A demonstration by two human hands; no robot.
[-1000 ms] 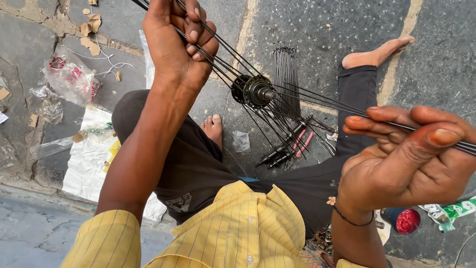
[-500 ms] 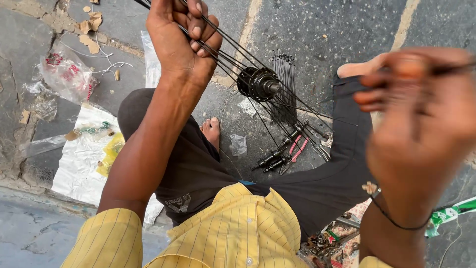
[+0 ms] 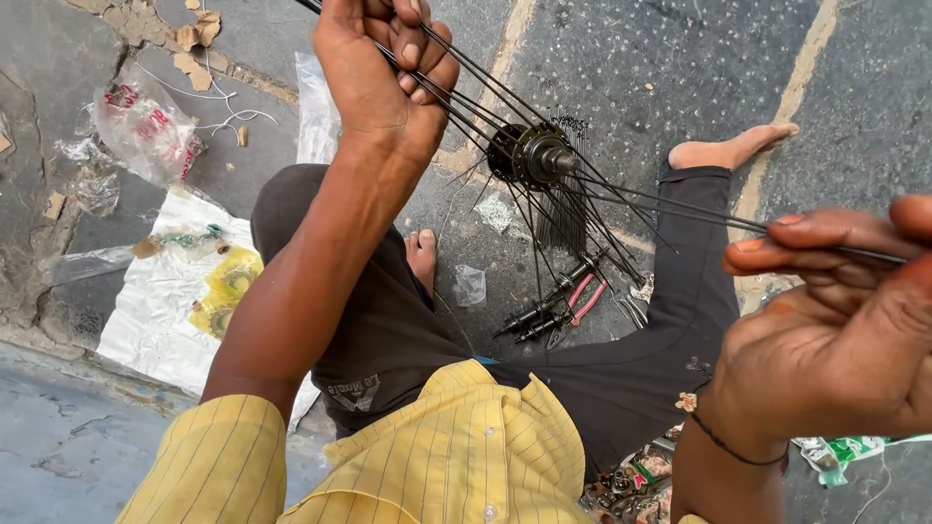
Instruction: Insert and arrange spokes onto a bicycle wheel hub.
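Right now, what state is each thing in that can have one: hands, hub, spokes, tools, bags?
Left hand: closed on a bundle of spokes.
Right hand: fingers pinching a few spokes' far ends.
Hub: held off the ground, spokes fanning out from it, no rim on.
Pliers: lying on the pavement beside dark axle parts.
Clear plastic bag: crumpled on the ground.

Grey stone paving (image 3: 641, 58), pale joints, cracked edge, plastic wrappers (image 3: 146, 126), daylight
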